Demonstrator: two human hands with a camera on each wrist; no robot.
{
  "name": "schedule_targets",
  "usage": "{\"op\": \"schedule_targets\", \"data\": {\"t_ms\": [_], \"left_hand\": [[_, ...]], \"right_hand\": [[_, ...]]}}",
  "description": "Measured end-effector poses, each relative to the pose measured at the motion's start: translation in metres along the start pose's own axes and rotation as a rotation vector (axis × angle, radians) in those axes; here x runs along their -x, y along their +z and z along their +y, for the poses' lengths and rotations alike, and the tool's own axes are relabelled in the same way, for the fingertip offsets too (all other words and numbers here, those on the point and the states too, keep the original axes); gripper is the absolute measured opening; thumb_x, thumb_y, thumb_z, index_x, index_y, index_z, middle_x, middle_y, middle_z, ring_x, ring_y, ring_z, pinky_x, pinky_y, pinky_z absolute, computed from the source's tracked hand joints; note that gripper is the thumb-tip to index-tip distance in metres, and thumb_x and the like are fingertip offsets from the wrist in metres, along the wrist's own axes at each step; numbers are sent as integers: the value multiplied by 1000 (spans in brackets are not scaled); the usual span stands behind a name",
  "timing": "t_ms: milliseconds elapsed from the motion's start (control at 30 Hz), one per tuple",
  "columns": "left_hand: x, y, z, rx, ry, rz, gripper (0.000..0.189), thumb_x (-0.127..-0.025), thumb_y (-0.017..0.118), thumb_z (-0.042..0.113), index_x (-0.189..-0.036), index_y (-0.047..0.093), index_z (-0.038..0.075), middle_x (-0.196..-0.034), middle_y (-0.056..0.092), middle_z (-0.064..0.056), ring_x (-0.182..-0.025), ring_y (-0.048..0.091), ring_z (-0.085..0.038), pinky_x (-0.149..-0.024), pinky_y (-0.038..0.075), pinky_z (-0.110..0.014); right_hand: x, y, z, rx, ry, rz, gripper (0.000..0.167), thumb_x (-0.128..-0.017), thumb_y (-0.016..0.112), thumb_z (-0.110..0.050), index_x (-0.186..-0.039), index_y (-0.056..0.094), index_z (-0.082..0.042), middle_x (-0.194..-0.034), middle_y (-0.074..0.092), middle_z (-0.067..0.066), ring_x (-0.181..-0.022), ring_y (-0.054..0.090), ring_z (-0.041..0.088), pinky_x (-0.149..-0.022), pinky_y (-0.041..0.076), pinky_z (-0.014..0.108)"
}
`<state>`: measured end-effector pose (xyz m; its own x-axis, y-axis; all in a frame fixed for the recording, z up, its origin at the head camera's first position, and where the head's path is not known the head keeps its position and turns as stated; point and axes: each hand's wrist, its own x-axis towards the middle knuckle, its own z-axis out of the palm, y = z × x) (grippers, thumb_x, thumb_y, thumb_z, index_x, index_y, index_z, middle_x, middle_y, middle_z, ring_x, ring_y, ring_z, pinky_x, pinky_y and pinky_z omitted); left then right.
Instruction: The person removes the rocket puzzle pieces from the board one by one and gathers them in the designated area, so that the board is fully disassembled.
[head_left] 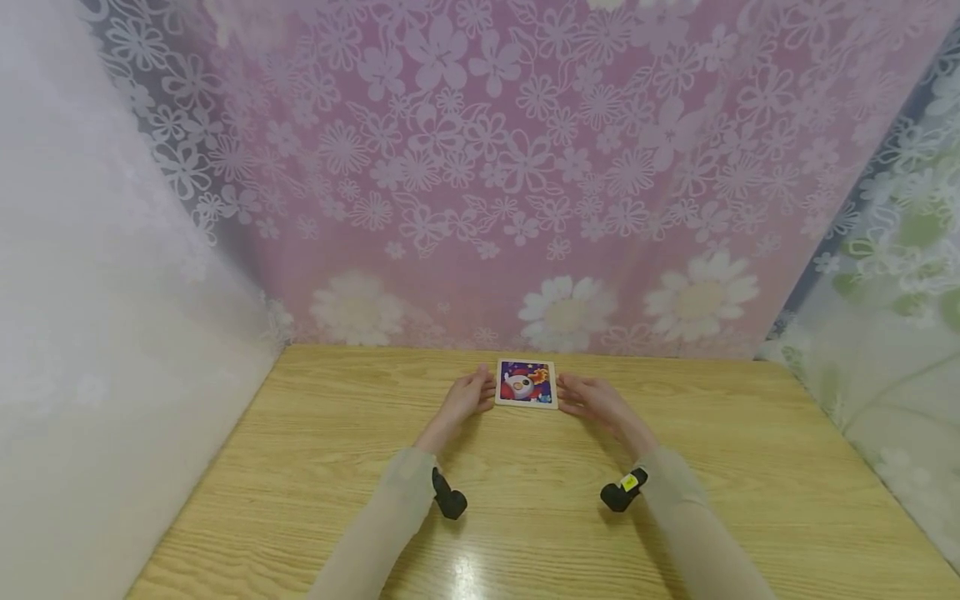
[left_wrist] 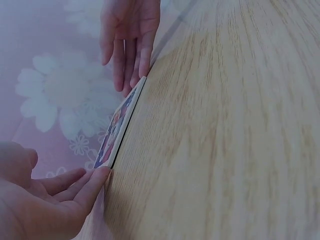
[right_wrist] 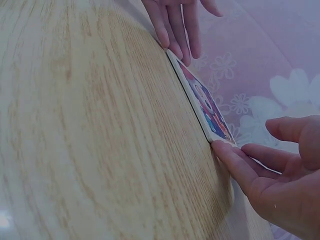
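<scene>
So from the head view you get the full face of the square picture tile (head_left: 526, 384), a red-and-white cartoon character on purple, with the left hand (head_left: 469, 394) and right hand (head_left: 596, 398) at opposite sides. What it doesn't settle is the contact. The wrist views do: each hand's fingertips touch the tile's edge, fingers fairly straight with slight gaps, thumbs held apart from it. Those views also show how thin the tile is (can't tell if it's flat on the wood or lifted a hair).

Tile's near the table's back edge, so it's tight behind, with way more room toward the person, between the forearms. The table (head_left: 525, 483) is yellowish wood grain with a glare spot up front; pink floral curtain (head_left: 487, 167) behind, pale fabric at both sides.
</scene>
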<state>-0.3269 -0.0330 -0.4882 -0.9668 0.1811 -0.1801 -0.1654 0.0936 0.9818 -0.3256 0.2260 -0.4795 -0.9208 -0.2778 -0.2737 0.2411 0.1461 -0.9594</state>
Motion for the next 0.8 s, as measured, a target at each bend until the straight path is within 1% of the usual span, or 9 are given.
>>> {"op": "schedule_targets", "data": {"t_ms": [167, 333, 433, 600, 800], "left_hand": [[1, 1, -1, 15, -19, 10, 63, -112, 34, 43, -146, 50, -8, -147, 56, -24, -138, 55, -35, -109, 53, -40], [1, 1, -1, 18, -13, 1, 65, -111, 35, 46, -147, 49, -8, -147, 56, -25, -138, 55, -36, -110, 52, -39], [2, 1, 0, 11, -8, 0, 66, -111, 35, 46, -147, 48, -8, -146, 56, -26, -138, 55, -36, -109, 53, -39], [4, 2, 1, 8, -18, 6, 66, -111, 34, 47, -148, 48, -7, -146, 57, -25, -138, 56, -35, -110, 52, -39], [7, 2, 1, 7, -27, 8, 66, -111, 33, 47, -147, 49, -7, -144, 58, -26, -136, 57, -35, -109, 53, -40]], "right_hand": [[2, 2, 0, 7, -5, 1, 59, -113, 35, -26, -158, 23, 11, -165, 26, 30, -152, 33, 43, -111, 49, 32], [2, 3, 2, 3, -18, 14, 57, -113, 35, -23, -157, 24, 12, -164, 27, 30, -151, 34, 44, -107, 53, 28], [4, 3, 3, 13, -28, 19, 56, -113, 36, -22, -156, 25, 14, -163, 28, 32, -150, 35, 45, -106, 53, 29], [5, 5, 3, 26, -31, 25, 55, -113, 36, -20, -155, 27, 14, -162, 29, 33, -149, 36, 46, -109, 51, 34], [9, 7, 2, 51, -24, 29, 57, -113, 37, -23, -155, 27, 14, -162, 29, 33, -149, 36, 46, -111, 49, 36]]}}
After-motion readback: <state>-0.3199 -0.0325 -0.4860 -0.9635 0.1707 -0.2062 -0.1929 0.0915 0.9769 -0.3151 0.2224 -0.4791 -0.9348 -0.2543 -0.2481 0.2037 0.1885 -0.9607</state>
